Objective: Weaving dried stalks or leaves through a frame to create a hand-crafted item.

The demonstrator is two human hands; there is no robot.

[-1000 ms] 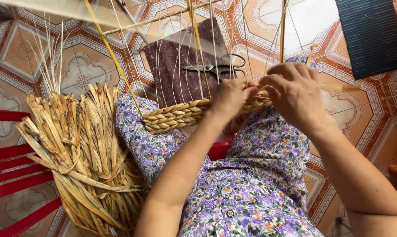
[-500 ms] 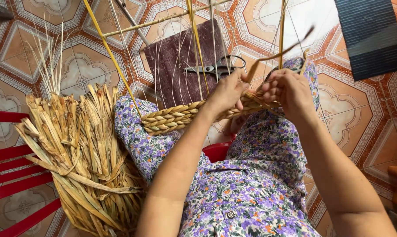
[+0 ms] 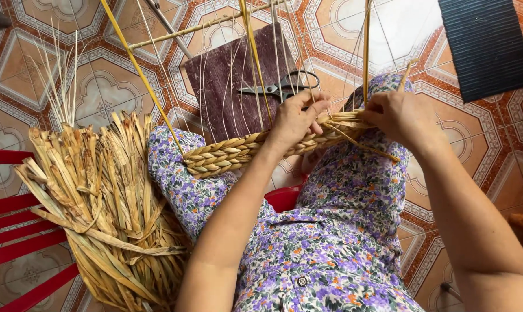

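Observation:
A woven band of pale straw (image 3: 232, 153) runs across my knees, strung on thin upright stakes (image 3: 250, 58) of a frame. My left hand (image 3: 296, 121) presses on the band near its middle, fingers curled over the weave. My right hand (image 3: 401, 118) pinches loose straw strands (image 3: 359, 136) at the band's right end, beside a yellow upright stake (image 3: 366, 52). Both forearms reach over my lap in a purple floral dress (image 3: 336, 242).
A bundle of dried straw leaves (image 3: 108, 202) lies on a red slatted chair (image 3: 18, 242) at the left. Scissors (image 3: 284, 86) rest on a dark purple mat (image 3: 226, 81) on the patterned tile floor. A dark ribbed mat (image 3: 484, 46) lies at the top right.
My right hand has drawn a little to the right, pulling the loose strands out from the band. My left hand stays pressed on the weave.

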